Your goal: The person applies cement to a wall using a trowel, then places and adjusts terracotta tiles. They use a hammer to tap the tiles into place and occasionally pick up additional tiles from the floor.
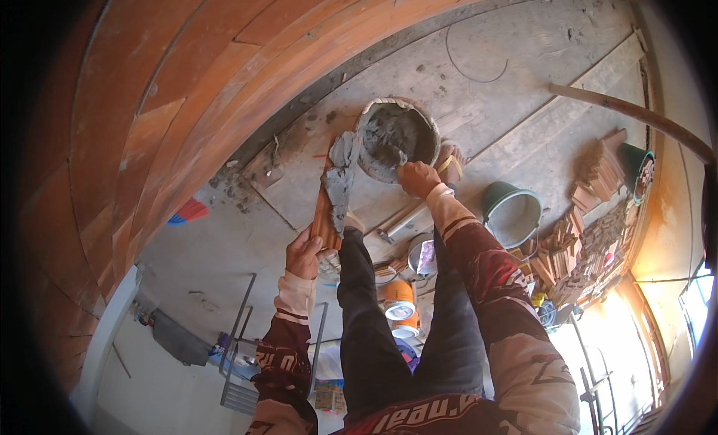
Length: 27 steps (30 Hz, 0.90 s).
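Note:
My left hand (pixel 303 254) is closed round the lower end of a long, narrow terracotta tile (pixel 322 218). Grey wet mortar (pixel 340 177) lies in a thick, uneven layer along its upper part. The tile's far end reaches up beside the rim of a round bucket (pixel 431 121) holding more mortar (pixel 389 136). Over the bucket's near right edge, my right hand (pixel 419 179) grips what looks like a trowel (pixel 402 158); its blade is down in the mortar and mostly hidden.
A wall of terracotta tiles (pixel 172 98) curves along the left. To the right stand a green bucket (pixel 512 210) and stacked tiles (pixel 598 181). A hammer (pixel 400 222) lies between my legs, near orange buckets (pixel 399 296). A wooden pole (pixel 636 117) slants in from the right.

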### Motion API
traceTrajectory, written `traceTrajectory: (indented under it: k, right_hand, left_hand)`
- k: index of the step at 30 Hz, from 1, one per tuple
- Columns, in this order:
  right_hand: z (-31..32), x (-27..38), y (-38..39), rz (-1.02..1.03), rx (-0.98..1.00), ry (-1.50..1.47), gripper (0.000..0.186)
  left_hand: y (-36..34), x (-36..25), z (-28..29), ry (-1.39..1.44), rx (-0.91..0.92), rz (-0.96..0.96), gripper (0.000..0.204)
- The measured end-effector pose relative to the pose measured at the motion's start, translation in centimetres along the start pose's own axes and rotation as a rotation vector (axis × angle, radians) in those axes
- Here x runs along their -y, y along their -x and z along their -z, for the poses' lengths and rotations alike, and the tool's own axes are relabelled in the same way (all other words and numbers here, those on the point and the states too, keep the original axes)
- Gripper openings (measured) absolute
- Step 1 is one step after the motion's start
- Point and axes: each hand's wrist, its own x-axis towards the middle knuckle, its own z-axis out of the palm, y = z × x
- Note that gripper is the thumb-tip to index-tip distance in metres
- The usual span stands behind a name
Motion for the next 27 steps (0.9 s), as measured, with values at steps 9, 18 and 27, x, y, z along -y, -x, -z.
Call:
traceTrajectory:
  k: [9, 18, 27]
  right_hand:
    - [1.3, -4.5, 1.9, 0.13, 0.027, -0.428, 0.028]
    - [6.4, -1.5, 14.4, -0.027, -0.148, -0.878, 0.033]
    - [2.8, 5.5, 19.2, 0.292, -0.84, -0.479, 0.058]
  left_hand:
    - [-0.3, 0.7, 0.1, 0.064, 0.0, -0.002, 0.053]
    - [-2.6, 0.2, -2.5, 0.095, -0.047, -0.019, 0.041]
    - [-4.3, -3.5, -10.0, 0.136, 0.039, -0.072, 0.047]
